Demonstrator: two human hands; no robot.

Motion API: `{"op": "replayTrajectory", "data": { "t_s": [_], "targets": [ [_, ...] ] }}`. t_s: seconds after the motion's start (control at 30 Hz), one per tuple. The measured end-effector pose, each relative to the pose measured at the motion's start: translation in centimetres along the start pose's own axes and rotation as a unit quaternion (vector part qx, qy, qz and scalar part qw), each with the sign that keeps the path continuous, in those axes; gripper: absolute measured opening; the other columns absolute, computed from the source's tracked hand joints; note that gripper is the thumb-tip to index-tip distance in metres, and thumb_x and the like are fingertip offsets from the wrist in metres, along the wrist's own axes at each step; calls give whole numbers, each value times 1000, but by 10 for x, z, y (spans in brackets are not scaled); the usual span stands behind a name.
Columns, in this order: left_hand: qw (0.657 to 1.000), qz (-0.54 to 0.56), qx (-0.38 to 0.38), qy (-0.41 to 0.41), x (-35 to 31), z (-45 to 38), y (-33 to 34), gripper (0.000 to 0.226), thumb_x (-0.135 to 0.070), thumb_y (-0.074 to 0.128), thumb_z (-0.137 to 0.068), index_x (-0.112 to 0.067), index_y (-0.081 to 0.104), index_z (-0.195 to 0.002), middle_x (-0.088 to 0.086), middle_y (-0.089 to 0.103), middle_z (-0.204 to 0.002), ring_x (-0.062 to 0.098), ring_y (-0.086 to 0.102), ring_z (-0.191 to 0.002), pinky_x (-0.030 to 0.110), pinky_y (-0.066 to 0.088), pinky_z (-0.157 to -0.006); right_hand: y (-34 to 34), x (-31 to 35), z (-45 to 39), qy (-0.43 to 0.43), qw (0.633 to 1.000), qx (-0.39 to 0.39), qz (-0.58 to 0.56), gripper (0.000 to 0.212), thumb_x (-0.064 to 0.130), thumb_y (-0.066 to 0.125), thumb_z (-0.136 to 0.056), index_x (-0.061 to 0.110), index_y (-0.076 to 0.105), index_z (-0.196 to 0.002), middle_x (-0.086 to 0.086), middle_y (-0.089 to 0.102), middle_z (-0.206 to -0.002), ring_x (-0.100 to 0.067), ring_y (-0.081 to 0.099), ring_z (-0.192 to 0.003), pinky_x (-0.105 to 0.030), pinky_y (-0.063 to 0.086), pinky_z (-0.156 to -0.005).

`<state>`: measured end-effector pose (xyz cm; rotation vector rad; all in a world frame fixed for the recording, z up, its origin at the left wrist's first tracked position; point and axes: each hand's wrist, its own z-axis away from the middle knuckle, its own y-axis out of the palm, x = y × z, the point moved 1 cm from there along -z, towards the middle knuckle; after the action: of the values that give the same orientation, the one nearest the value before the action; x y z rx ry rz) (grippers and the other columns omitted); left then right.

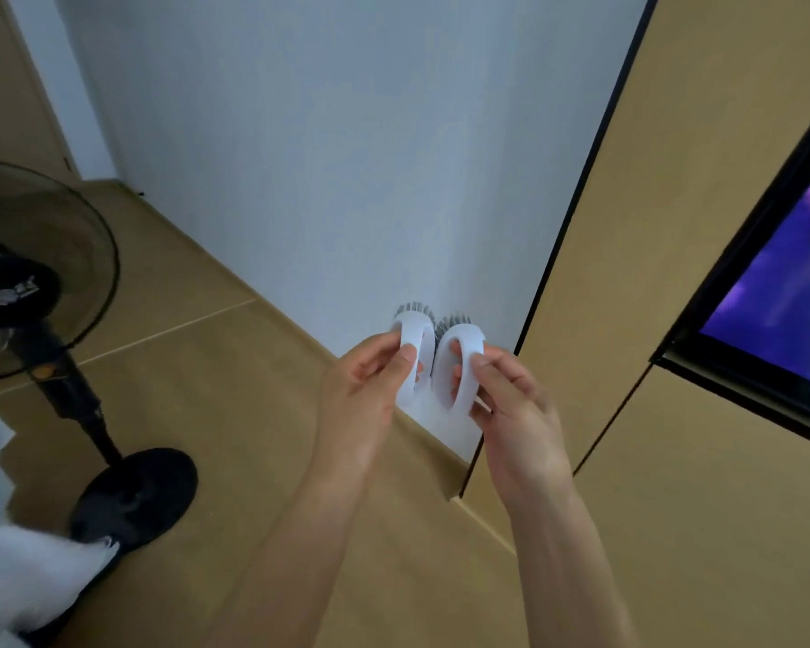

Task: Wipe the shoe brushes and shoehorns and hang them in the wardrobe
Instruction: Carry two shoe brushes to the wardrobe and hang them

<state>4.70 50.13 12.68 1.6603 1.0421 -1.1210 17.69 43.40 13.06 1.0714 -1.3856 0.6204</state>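
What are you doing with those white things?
A person holds two white shoe brushes, one in each hand. The left hand pinches the left brush by its loop handle, and the right hand grips the right brush the same way. The grey bristles point away, toward the white wall. A black fan stands on the floor to the left.

Two bare forearms, left grip (370,390), right grip (515,404); sleeves unseen.

Left hand (370,381) pinching; right hand (510,395) pinching; forearms extended
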Motion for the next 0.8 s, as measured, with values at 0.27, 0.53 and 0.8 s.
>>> {"op": "replayTrajectory", "data": {
  "t_s": [0.27,0.53,0.8],
  "targets": [
    [999,16,-28,5,24,-145,-17,18,-16,63,-96,-27,76,-103,-2,77,-100,18,72,-97,38,56,-92,46,-26,-155,-8,999,33,-3,21,25,57,-94,19,76,-100,0,73,-99,-14,68,-95,-34,50,-91],
    [993,-12,-119,13,62,-273,-47,20,-15,62,-96,-19,74,-112,0,76,-105,18,71,-101,37,55,-93,95,-76,-303,36,991,115,-54,20,13,57,-98,15,77,-101,-2,73,-96,-14,68,-88,-27,54,-79],
    [974,-58,-211,51,78,-430,-60,16,-18,65,-95,-25,77,-103,-3,77,-99,16,72,-96,35,56,-87,146,-99,-482,55,976,200,-61,20,15,59,-97,21,78,-103,-2,76,-104,-15,71,-97,-34,56,-85]
  ]
}}
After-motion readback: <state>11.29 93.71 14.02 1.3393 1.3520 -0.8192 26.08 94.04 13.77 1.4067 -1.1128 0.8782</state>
